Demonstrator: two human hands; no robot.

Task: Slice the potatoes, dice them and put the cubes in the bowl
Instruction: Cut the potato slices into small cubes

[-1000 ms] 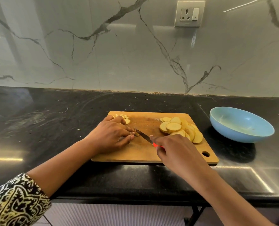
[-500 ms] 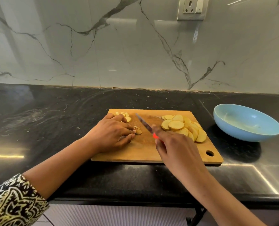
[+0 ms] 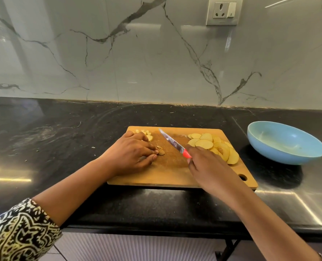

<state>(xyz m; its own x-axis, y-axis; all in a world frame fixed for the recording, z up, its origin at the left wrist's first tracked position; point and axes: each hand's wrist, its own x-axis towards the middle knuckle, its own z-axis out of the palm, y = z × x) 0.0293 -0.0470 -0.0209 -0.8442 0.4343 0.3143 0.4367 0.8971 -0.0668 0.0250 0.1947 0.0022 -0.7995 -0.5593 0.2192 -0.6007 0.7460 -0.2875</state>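
A wooden cutting board [image 3: 167, 172] lies on the black counter. My left hand [image 3: 132, 153] rests on its left part, fingertips pinching small potato pieces [image 3: 161, 151]. A few cut cubes [image 3: 146, 134] lie beyond that hand at the board's far left corner. My right hand [image 3: 209, 166] grips the red handle of a knife [image 3: 172, 143], whose blade points up and left, lifted off the board. A pile of round potato slices [image 3: 214, 146] sits on the board's right side. The blue bowl [image 3: 286, 143] stands to the right of the board with nothing in it.
The black stone counter [image 3: 62, 147] stretches wide to the left and ends at a front edge near me. A marble wall with a socket [image 3: 224, 11] rises behind. The bowl sits close to the board's right edge.
My right hand has lifted the knife away from the pieces under my left hand and swung the blade to point up and away. My left hand stayed in place.
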